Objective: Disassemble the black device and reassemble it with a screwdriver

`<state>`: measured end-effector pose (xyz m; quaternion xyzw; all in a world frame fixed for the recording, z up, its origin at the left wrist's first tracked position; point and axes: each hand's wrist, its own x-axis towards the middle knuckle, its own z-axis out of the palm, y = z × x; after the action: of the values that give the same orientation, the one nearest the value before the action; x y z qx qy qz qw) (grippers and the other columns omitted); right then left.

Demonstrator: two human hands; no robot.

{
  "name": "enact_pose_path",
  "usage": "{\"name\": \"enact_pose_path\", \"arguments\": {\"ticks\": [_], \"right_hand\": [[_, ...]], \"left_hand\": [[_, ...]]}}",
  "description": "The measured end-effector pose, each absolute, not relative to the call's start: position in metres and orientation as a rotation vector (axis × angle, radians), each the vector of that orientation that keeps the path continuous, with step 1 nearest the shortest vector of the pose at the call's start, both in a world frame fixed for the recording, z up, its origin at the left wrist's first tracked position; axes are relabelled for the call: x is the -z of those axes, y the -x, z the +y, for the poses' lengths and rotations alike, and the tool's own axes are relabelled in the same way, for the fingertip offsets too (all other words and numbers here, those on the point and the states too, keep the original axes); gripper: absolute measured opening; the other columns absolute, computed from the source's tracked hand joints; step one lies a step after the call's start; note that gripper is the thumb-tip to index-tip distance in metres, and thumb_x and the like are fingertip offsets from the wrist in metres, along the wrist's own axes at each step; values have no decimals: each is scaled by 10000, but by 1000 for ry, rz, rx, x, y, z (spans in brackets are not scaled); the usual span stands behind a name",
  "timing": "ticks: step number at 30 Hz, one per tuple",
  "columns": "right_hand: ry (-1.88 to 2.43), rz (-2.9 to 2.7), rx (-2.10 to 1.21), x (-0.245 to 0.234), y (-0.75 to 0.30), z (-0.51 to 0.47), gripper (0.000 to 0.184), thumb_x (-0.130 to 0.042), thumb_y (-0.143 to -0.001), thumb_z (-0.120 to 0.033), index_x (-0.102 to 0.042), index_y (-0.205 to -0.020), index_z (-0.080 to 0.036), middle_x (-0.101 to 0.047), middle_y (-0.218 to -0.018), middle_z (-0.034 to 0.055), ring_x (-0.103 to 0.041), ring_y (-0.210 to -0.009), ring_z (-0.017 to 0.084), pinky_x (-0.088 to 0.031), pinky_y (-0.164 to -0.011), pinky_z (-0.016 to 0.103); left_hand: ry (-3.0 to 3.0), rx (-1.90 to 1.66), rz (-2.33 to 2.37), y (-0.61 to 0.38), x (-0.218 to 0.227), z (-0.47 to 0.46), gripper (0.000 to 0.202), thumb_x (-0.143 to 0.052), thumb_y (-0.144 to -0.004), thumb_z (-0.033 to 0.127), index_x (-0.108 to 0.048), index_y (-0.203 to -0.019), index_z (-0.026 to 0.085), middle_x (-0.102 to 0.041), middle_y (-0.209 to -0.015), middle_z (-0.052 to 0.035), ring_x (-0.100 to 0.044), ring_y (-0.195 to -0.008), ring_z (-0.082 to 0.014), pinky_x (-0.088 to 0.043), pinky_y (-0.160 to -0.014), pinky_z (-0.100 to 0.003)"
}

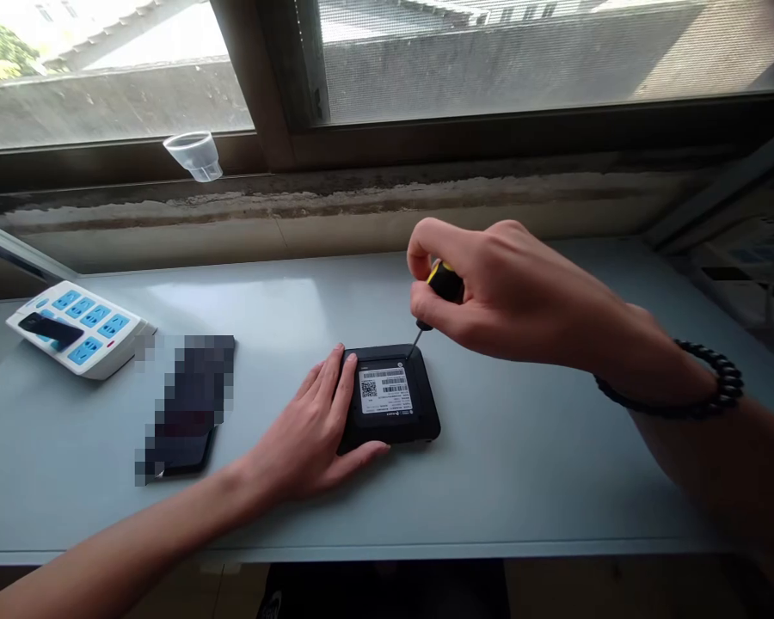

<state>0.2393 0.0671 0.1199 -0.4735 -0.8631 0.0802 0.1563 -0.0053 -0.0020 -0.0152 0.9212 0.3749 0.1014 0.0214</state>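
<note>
A flat black plastic box (429, 404) lies on the table, its white label (387, 391) with barcodes facing up. My left hand (319, 430) rests on its left side, fingers stretched out over the edge and thumb along the near edge. Above the far right part of the box, my right hand (516, 292) is closed around the black and yellow handle of a screwdriver (447, 282). The thin shaft slants down, and its tip meets the box near the far right corner. Whether a screw sits under the tip is too small to tell.
A white power strip (103, 357) with blue sockets and a black plug stands at the left. A dark, partly pixelated object (193, 404) lies between it and my left hand. On the window sill is a clear plastic cup (197, 156). The table (490, 507) ends just in front.
</note>
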Motion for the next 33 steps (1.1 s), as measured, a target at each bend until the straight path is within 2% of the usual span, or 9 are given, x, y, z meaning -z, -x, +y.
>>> {"name": "enact_pose_path", "arguments": {"ticks": [5, 12, 16, 20, 22, 25, 27, 30, 33], "right_hand": [[1360, -2430, -239, -121, -242, 70, 93, -523, -834, -251, -440, -848, -213, -545, -533, -62, -380, -452, 95, -264, -557, 301], [1354, -2364, -189, -123, -245, 70, 104, -546, -832, -275, -464, -821, -212, -439, -480, -71, -323, -439, 81, -280, -560, 296], [1392, -2357, -189, -131, -243, 64, 57, -493, -868, -222, -443, -841, -215, -436, -520, -61, -326, -483, 90, -313, -629, 323], [1371, -2290, -199, -136, -240, 59, 102, -513, -872, -241, -416, -850, -219, -448, -585, -58, -321, -516, 100, -323, -638, 322], [1329, -2252, -185, -136, -240, 57, 116, -518, -867, -248, -410, -839, -220, -449, -613, -51, -332, -529, 104, -324, -620, 314], [1284, -2225, -140, -136, -242, 56, 120, -516, -872, -251, -410, -827, -219, -462, -650, -36, -354, -559, 109, -333, -631, 310], [1275, -2225, -118, -137, -244, 54, 121, -515, -875, -254, -410, -827, -218, -467, -664, -31, -359, -573, 111, -333, -642, 313], [1262, -2240, -119, -138, -245, 53, 121, -514, -867, -262, -408, -829, -218, -467, -663, -29, -362, -574, 112, -331, -640, 312], [1245, -2236, -126, -140, -245, 51, 125, -513, -853, -271, -402, -824, -220, -479, -660, -26, -366, -575, 116, -333, -628, 308]], "left_hand": [[-2861, -297, 1171, 4, 15, -2, 966, -390, -1033, 634, 31, -1596, -29, -303, -1537, -464, -337, -1480, -521, -480, -1080, -665], [-2858, -318, 1165, 5, 15, -1, 975, -408, -1033, 619, 52, -1605, -22, -307, -1535, -463, -348, -1475, -525, -485, -1067, -678], [-2730, -319, 1188, 7, 12, -3, 948, -446, -1027, 596, 28, -1628, 38, -269, -1593, -403, -309, -1507, -495, -449, -1112, -680], [-2643, -647, 1225, 5, 6, -7, 792, -462, -1038, 497, -126, -1631, 93, -343, -1608, -314, -344, -1516, -433, -444, -1151, -636], [-2635, -863, 1259, 1, 2, -7, 671, -551, -1020, 374, -281, -1582, 126, -507, -1507, -265, -503, -1424, -371, -502, -1131, -547], [-2642, -1023, 1327, -3, -4, -1, 469, -619, -989, 221, -477, -1431, 155, -685, -1248, -174, -687, -1157, -277, -596, -985, -418], [-2698, -1000, 1331, -5, -9, 5, 378, -622, -994, 220, -536, -1353, 141, -711, -1159, -156, -700, -1057, -276, -593, -937, -445], [-2755, -890, 1354, -9, -18, 15, 279, -592, -1018, 255, -604, -1260, 118, -728, -1111, -151, -693, -967, -281, -534, -973, -538], [-2723, -843, 1369, -16, -25, 24, 248, -594, -1021, 274, -659, -1206, 122, -747, -1073, -124, -692, -908, -262, -507, -973, -534]]}}
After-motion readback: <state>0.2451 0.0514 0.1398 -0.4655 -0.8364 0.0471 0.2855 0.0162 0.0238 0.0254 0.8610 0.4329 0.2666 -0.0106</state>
